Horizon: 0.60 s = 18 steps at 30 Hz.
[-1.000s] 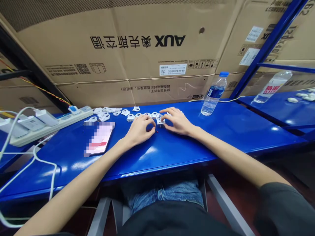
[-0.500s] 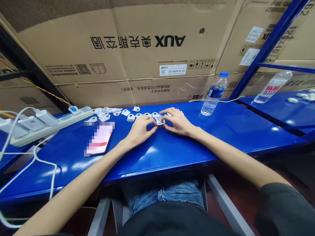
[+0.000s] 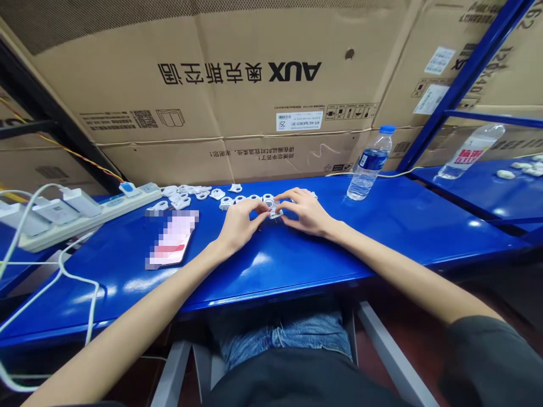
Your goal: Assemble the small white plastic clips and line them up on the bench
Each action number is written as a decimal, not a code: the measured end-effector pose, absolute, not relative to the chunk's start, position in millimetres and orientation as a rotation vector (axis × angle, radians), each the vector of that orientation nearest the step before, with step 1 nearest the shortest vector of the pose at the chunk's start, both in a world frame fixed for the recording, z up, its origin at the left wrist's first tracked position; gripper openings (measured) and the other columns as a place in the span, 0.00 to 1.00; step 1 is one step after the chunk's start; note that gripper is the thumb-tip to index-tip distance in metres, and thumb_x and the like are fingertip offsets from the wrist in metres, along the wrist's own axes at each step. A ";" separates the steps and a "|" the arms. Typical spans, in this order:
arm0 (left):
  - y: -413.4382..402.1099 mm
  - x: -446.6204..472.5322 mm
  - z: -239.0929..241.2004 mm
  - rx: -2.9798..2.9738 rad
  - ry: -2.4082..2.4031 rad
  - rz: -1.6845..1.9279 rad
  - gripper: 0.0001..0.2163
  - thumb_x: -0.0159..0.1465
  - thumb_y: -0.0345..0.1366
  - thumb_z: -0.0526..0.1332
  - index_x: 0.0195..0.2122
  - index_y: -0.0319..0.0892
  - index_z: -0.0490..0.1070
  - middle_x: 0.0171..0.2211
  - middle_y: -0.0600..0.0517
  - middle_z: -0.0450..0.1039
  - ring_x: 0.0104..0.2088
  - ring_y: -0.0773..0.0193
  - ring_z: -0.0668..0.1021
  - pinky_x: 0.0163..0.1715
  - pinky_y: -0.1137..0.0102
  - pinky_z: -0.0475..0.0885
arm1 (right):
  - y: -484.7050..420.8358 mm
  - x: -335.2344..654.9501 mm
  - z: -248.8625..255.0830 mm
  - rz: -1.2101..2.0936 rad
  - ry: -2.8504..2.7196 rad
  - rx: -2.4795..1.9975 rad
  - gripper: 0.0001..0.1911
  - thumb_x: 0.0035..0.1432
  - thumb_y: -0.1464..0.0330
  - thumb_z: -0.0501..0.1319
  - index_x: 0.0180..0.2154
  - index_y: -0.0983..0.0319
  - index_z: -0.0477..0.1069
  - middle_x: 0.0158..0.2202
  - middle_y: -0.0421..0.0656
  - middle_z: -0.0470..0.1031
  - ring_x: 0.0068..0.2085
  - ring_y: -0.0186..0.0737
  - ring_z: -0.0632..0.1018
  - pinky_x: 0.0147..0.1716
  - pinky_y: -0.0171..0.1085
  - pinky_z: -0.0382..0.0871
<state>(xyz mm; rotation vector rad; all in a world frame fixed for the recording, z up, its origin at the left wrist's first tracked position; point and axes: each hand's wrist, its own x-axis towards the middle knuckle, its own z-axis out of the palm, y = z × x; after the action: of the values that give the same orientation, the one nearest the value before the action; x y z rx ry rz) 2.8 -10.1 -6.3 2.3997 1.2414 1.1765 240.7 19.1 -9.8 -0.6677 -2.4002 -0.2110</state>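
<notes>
Surface (image 3: 297, 265): one long top, glossy blue painted metal, flat, with a rolled front edge. Behind it at 12 o'clock stands a wall of brown corrugated cardboard cartons (image 3: 237, 73) with black print and white labels.

Item 1. White plastic piece (image 3: 275, 210): one, small, hard and moulded. It is at the centre of the surface, lifted just clear of it, between the two hands.

Item 2. Left hand (image 3: 240, 225): bare. Its fingers (image 3: 255, 207) are pinched closed on the piece from its 9 o'clock side.

Item 3. Right hand (image 3: 309, 215): bare. Thumb and forefinger are closed on the same piece from 3 o'clock, and the other fingers are curled loosely.

Item 4. Loose white pieces (image 3: 199, 194): same material, rounded tabs with holes. They are strewn in a band from 10 to 12 o'clock of the hands. There are perhaps fifteen, but they are too small to count surely.

Item 5. Phone (image 3: 172, 242): one flat rectangle lying face up at 9 o'clock of the left hand, well apart from it.

Item 6. Power strip (image 3: 97, 213): one long white bar at 10 o'clock. It carries three blocky white adapters (image 3: 80, 202), and white cables (image 3: 63, 271) trail toward 8 o'clock.

Item 7. Water bottle (image 3: 368, 165): one, clear ribbed plastic, blue cap and label, upright at 2 o'clock of the right hand.

Item 8. Second bottle (image 3: 470, 150): clear, with a red label, leaning on the neighbouring blue surface (image 3: 475, 192) at 2 o'clock, further out.
</notes>
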 end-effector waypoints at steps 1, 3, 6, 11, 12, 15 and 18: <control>-10.0 2.6 -6.7 2.420 1.247 1.174 0.07 0.70 0.40 0.63 0.39 0.45 0.79 0.39 0.51 0.84 0.41 0.57 0.83 0.47 0.60 0.76 | 18.7 240.5 -9.6 -0.210 -2.402 -0.668 0.07 0.67 0.69 0.61 0.45 0.58 0.78 0.56 0.48 0.80 0.55 0.51 0.77 0.54 0.52 0.70; -9.5 2.1 -7.8 2.450 1.249 1.171 0.06 0.70 0.39 0.63 0.38 0.45 0.79 0.39 0.50 0.83 0.42 0.56 0.82 0.49 0.60 0.76 | 18.0 240.1 -9.6 -0.211 -2.402 -0.664 0.07 0.68 0.69 0.61 0.44 0.57 0.78 0.56 0.48 0.80 0.55 0.51 0.77 0.54 0.52 0.70; -8.7 1.6 -9.3 2.469 1.253 1.177 0.06 0.70 0.37 0.63 0.38 0.45 0.79 0.39 0.50 0.83 0.42 0.57 0.81 0.49 0.60 0.74 | 17.3 239.2 -9.8 -0.230 -2.393 -0.643 0.07 0.68 0.69 0.61 0.44 0.58 0.78 0.56 0.48 0.80 0.55 0.50 0.78 0.54 0.51 0.70; -8.4 1.7 -9.9 2.484 1.238 1.221 0.06 0.70 0.37 0.64 0.38 0.44 0.79 0.38 0.50 0.82 0.41 0.57 0.80 0.48 0.61 0.74 | 15.6 237.4 -9.6 -0.243 -2.394 -0.626 0.08 0.69 0.68 0.61 0.45 0.58 0.79 0.55 0.48 0.80 0.54 0.50 0.78 0.54 0.51 0.70; -8.8 1.8 -9.6 2.486 1.233 1.226 0.06 0.70 0.37 0.64 0.38 0.44 0.79 0.38 0.50 0.82 0.41 0.57 0.80 0.47 0.61 0.74 | 15.3 237.1 -9.5 -0.248 -2.394 -0.625 0.08 0.69 0.68 0.61 0.45 0.58 0.79 0.55 0.48 0.80 0.54 0.50 0.78 0.54 0.51 0.70; -11.0 2.6 -8.0 2.473 1.230 1.230 0.06 0.70 0.38 0.64 0.38 0.44 0.78 0.36 0.51 0.82 0.39 0.58 0.80 0.45 0.62 0.73 | 14.2 236.4 -9.0 -0.264 -2.387 -0.616 0.08 0.69 0.68 0.61 0.45 0.59 0.79 0.55 0.48 0.81 0.53 0.50 0.79 0.54 0.51 0.70; -13.0 3.3 -6.9 2.430 1.267 1.236 0.06 0.70 0.39 0.64 0.38 0.44 0.78 0.35 0.52 0.81 0.37 0.58 0.80 0.43 0.62 0.74 | 13.1 235.6 -8.7 -0.267 -2.386 -0.620 0.07 0.68 0.68 0.62 0.44 0.58 0.79 0.54 0.48 0.81 0.53 0.49 0.79 0.53 0.51 0.70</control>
<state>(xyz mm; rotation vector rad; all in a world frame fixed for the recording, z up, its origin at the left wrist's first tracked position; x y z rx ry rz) 3.3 -13.0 -6.9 2.4304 1.2672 1.2356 235.6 13.1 -8.7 -0.6199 -2.3857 -0.2675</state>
